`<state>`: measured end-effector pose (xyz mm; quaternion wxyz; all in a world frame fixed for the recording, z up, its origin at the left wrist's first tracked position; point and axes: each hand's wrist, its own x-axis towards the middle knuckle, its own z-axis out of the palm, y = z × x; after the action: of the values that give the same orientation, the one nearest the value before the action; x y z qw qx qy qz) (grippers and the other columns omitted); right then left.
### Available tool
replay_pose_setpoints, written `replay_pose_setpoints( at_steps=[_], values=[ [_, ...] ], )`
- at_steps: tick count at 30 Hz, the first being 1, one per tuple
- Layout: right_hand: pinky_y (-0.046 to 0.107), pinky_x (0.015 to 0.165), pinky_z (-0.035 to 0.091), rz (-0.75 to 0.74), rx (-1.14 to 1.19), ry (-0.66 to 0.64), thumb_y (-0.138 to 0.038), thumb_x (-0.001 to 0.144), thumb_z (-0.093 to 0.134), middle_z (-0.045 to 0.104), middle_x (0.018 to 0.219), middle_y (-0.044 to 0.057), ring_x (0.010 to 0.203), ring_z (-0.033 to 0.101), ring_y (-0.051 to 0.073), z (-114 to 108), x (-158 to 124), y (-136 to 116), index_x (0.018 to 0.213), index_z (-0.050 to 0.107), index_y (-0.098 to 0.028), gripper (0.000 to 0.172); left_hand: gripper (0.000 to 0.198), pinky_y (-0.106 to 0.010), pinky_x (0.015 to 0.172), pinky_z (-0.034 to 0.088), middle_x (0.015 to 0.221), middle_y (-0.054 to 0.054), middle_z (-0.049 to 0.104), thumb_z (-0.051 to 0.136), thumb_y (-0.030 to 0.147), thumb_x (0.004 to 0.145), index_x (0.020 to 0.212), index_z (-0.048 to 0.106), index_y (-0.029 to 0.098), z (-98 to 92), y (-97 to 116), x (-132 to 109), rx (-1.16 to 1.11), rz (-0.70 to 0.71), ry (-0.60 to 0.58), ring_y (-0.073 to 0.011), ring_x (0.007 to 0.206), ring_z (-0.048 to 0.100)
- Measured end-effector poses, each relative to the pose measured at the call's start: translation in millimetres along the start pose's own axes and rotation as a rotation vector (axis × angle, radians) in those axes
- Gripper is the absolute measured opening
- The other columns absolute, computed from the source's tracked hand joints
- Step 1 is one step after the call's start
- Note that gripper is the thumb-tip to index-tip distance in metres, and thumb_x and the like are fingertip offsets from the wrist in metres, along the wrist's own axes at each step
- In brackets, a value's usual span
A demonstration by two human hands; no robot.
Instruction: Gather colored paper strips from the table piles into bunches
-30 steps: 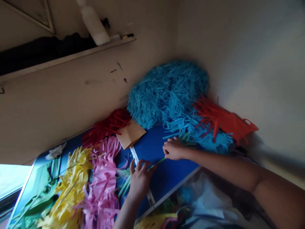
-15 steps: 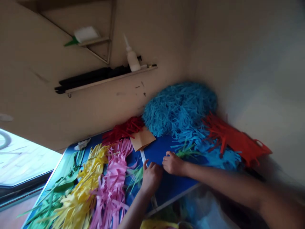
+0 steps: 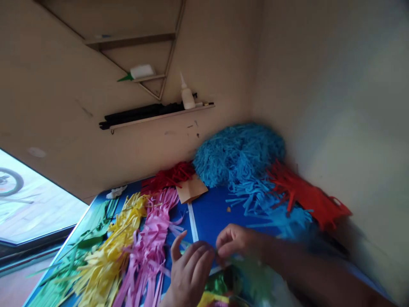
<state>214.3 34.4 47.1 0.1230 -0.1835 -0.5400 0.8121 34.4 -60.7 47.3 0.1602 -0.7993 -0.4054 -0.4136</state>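
Note:
My left hand point(image 3: 191, 268) is low in the middle of the view, fingers curled and one digit raised. My right hand point(image 3: 236, 243) is beside it, its fingers pinched together. Between them they grip a piece of light green fringed paper point(image 3: 255, 273), whose blurred strips hang below my right hand. A little of the paper's other end shows behind my left hand. The gripped middle is hidden by my fingers. Left of my left hand lies pink fringed paper point(image 3: 156, 230), with yellow fringed paper point(image 3: 118, 238) beyond it.
Green strips point(image 3: 76, 256) line the blue table's point(image 3: 217, 204) left side. A blue fringed heap point(image 3: 239, 153), red fringed pieces point(image 3: 313, 196) and an orange-brown paper point(image 3: 191, 189) lie at the back. A wall shelf point(image 3: 159, 115) holds a white bottle point(image 3: 188, 97).
Both hands have come lower and closer to me, off the tabletop and over the table's near edge, bringing the green fringed paper along. The camera view has tilted up slightly.

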Motion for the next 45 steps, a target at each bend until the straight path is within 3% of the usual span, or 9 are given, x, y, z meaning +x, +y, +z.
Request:
replay_pose_setpoints(
  at_steps=[7,13,19,23,30,38,40,42,45],
  values=[
    [0.021,0.052,0.035,-0.193,0.064,0.327,-0.040,0.061,0.088,0.058,0.058,-0.001,0.052,0.047,0.008,37,-26,57,0.064,0.071,-0.012,0.033,0.015,-0.038,0.100,0.039,0.078,0.001,0.066,0.057,0.011,0.089,0.093,0.065,0.022,-4.8,51,-26,0.057,-0.255,0.101,-0.0137,0.075,0.064],
    [0.018,0.042,0.033,-0.246,0.382,0.349,-0.040,0.061,0.089,0.052,0.050,-0.006,0.041,0.045,0.007,69,-43,81,0.069,0.062,-0.016,0.037,0.018,-0.036,0.086,0.047,0.079,0.001,0.065,0.062,0.009,0.085,0.096,0.065,0.024,1.8,87,-49,-0.025,-0.366,0.144,-0.0146,0.074,0.061],
    [0.015,0.043,0.035,-0.312,0.450,0.315,-0.033,0.062,0.091,0.056,0.063,-0.005,0.045,0.049,0.005,73,-47,87,0.082,0.068,-0.018,0.034,0.028,-0.024,0.064,0.053,0.083,-0.002,0.065,0.060,0.007,0.086,0.109,0.063,0.022,7.0,94,-62,-0.325,-0.442,0.143,-0.0137,0.075,0.064],
    [0.017,0.047,0.036,-0.422,0.403,0.286,-0.028,0.064,0.090,0.055,0.070,-0.003,0.052,0.051,0.006,72,-45,88,0.071,0.070,-0.019,0.023,0.022,-0.025,0.064,0.054,0.080,-0.002,0.065,0.062,0.007,0.084,0.101,0.064,0.021,8.6,94,-62,-0.319,-0.438,0.174,-0.0149,0.074,0.064],
    [0.022,0.051,0.034,-0.470,0.419,0.206,-0.031,0.069,0.087,0.050,0.072,-0.003,0.058,0.045,0.009,72,-36,92,0.072,0.070,-0.022,0.019,0.017,-0.034,0.083,0.054,0.085,-0.003,0.068,0.059,0.012,0.086,0.100,0.064,0.021,2.4,93,-63,-0.239,-0.412,0.224,-0.0170,0.080,0.067],
    [0.025,0.064,0.038,-0.590,0.170,0.374,-0.034,0.071,0.085,0.050,0.068,-0.002,0.066,0.047,0.013,79,-32,87,0.067,0.067,-0.022,0.022,0.021,-0.034,0.092,0.051,0.081,0.002,0.072,0.064,0.008,0.083,0.096,0.065,0.024,1.3,90,-68,-0.172,-0.419,0.174,-0.0135,0.074,0.068],
    [0.026,0.066,0.040,-0.639,0.020,0.373,-0.035,0.074,0.083,0.054,0.068,-0.002,0.067,0.050,0.013,78,-26,81,0.067,0.068,-0.022,0.021,0.013,-0.033,0.089,0.052,0.083,0.000,0.073,0.061,0.014,0.086,0.093,0.066,0.024,3.4,91,-73,-0.225,-0.549,0.218,-0.0152,0.077,0.069],
    [0.028,0.067,0.044,-0.632,-0.144,0.358,-0.038,0.076,0.080,0.059,0.072,0.000,0.070,0.055,0.015,65,-6,76,0.071,0.070,-0.021,0.020,0.009,-0.030,0.079,0.055,0.086,-0.002,0.073,0.058,0.027,0.090,0.091,0.066,0.024,3.2,89,-81,-0.394,-0.842,0.316,-0.0169,0.079,0.069],
    [0.030,0.071,0.049,-0.430,-0.500,0.489,-0.035,0.084,0.069,0.069,0.088,0.006,0.078,0.062,0.018,26,56,68,0.094,0.072,-0.019,0.020,0.027,-0.023,0.054,0.050,0.066,0.001,0.062,0.059,0.048,0.088,0.082,0.059,0.022,-2.7,77,-91,-0.943,-1.313,0.450,-0.0126,0.058,0.060]
  ],
)
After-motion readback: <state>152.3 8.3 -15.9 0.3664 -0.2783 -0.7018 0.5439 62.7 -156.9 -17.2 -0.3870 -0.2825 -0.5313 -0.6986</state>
